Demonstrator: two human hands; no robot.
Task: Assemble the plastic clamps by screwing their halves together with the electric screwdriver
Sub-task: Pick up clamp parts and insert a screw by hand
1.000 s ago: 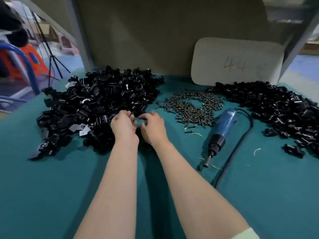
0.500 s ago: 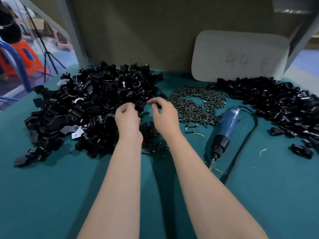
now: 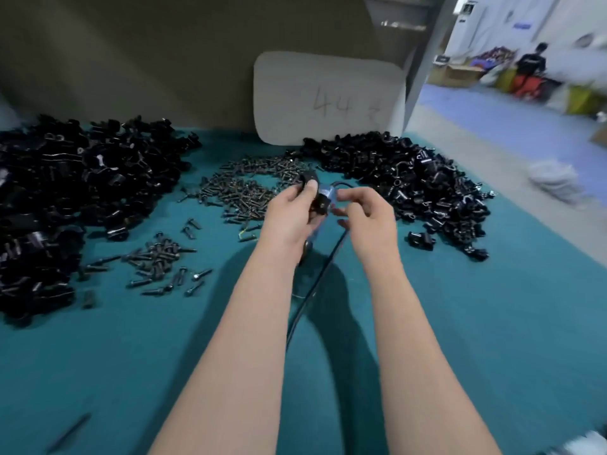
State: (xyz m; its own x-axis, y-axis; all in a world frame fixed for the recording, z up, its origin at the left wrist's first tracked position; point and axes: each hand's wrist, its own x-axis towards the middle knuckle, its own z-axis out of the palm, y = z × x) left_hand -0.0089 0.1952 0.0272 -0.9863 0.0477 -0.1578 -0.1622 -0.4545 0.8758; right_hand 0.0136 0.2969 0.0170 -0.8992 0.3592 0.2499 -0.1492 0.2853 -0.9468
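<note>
Clamp [image 3: 316, 196] sits pinched in the left grip [image 3: 292, 218], lifted off the counter [image 3: 492, 323], likely for mating its halves. Right grip [image 3: 369, 221], just right of it, curls fingers; holding anything, I cannot tell. Electric screwdriver [image 3: 329, 193] lies beneath both.

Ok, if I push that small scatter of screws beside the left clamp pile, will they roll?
The loose screws probably spread apart rather than slide together: they lie separate, pointing every way. Each likely rolls in a short arc, having a wider head. The teal table cover may damp that.
</note>
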